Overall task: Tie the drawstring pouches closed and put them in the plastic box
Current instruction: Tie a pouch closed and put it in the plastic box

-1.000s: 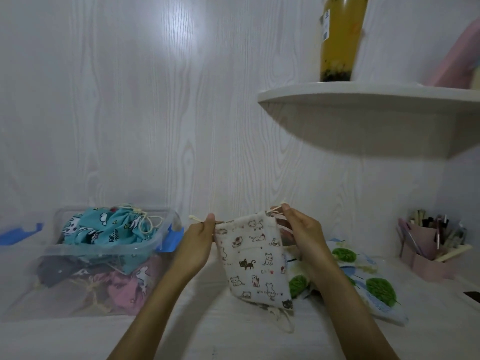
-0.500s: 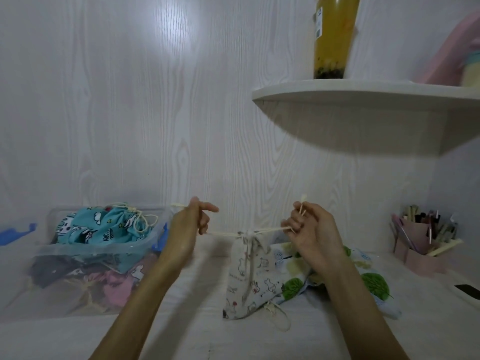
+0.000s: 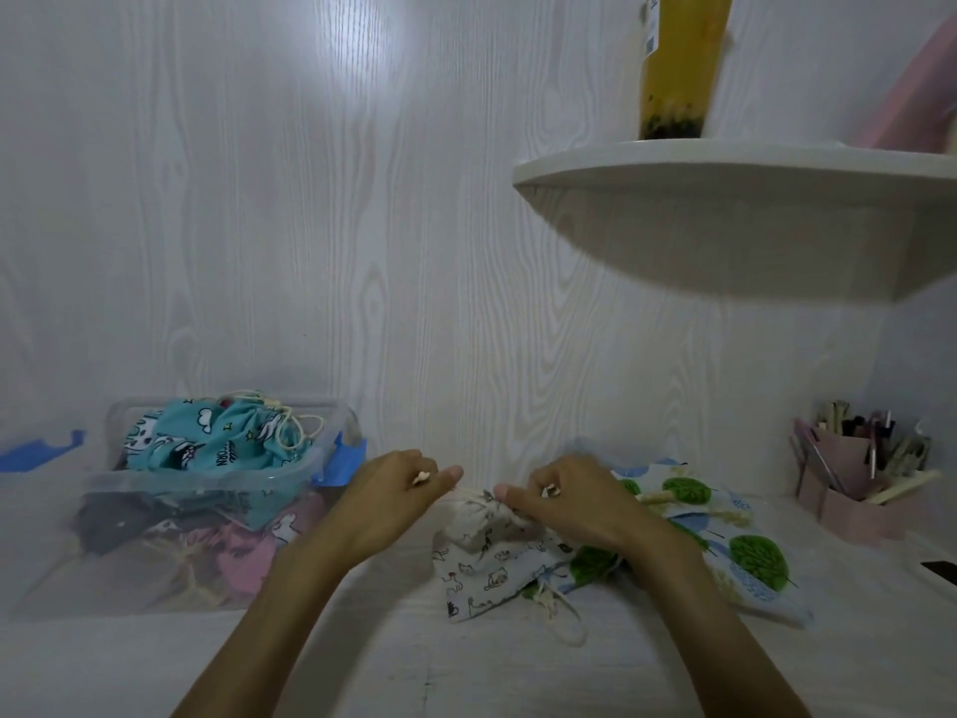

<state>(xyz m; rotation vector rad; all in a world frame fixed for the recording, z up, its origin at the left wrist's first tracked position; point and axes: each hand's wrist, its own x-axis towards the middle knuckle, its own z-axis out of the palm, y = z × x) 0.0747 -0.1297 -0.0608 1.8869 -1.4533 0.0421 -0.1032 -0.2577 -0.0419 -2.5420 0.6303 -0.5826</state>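
Note:
A white cat-print pouch (image 3: 484, 564) lies on the table with its mouth gathered tight. My left hand (image 3: 396, 497) pinches one cream drawstring end just left of the gathered neck. My right hand (image 3: 564, 502) pinches the other end on the right, knuckles over the pouch top. Both hands sit close together at the neck. A clear plastic box (image 3: 98, 484) stands at the left, holding a turquoise unicorn pouch (image 3: 212, 440) on top of pink and dark ones.
A white pouch with green trees (image 3: 725, 541) lies under and right of my right hand. A pink pen holder (image 3: 849, 500) stands at the far right. A shelf (image 3: 725, 173) with a yellow drink cup (image 3: 678, 59) hangs above right.
The pouch mouth was pulled shut with hands apart in the air. Both hands have since come down and together at the pouch neck, and the pouch now lies on the table.

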